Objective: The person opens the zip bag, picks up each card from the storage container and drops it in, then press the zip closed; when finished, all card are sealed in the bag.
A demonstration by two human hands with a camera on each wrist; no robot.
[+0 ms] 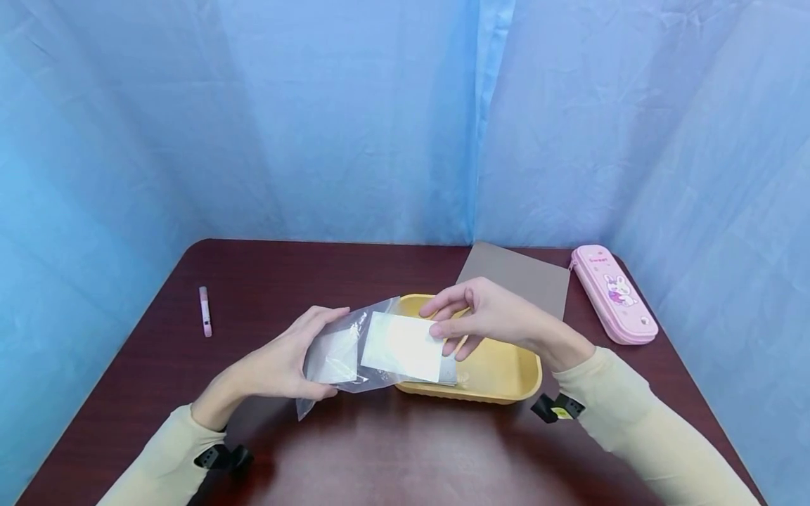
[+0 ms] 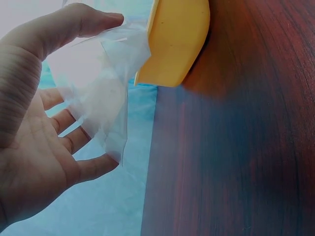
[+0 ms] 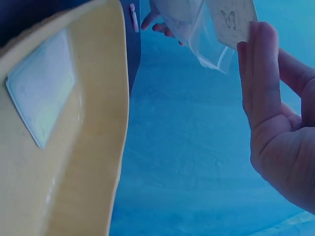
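My left hand (image 1: 285, 358) grips a clear plastic bag (image 1: 363, 383) by its sides, thumb and fingers around it, with a white card (image 1: 338, 357) inside. Between the thumb and fingers of my right hand (image 1: 490, 316) another white card (image 1: 401, 344) is pinched by its edge, overlapping the bag's mouth. The right wrist view shows a butterfly drawing (image 3: 229, 19) on that card's other face. Both hands are above the left part of a yellow basket (image 1: 506, 376). More pale cards (image 3: 42, 91) lie in the basket, partly hidden from the head view.
A pink-and-white pen (image 1: 205, 311) lies at the table's left. Behind the basket is a flat grey sheet (image 1: 522, 277), and a pink pencil case (image 1: 614, 295) with a rabbit picture lies near the right edge. Blue curtains (image 1: 354, 126) surround the dark wooden table (image 1: 405, 443).
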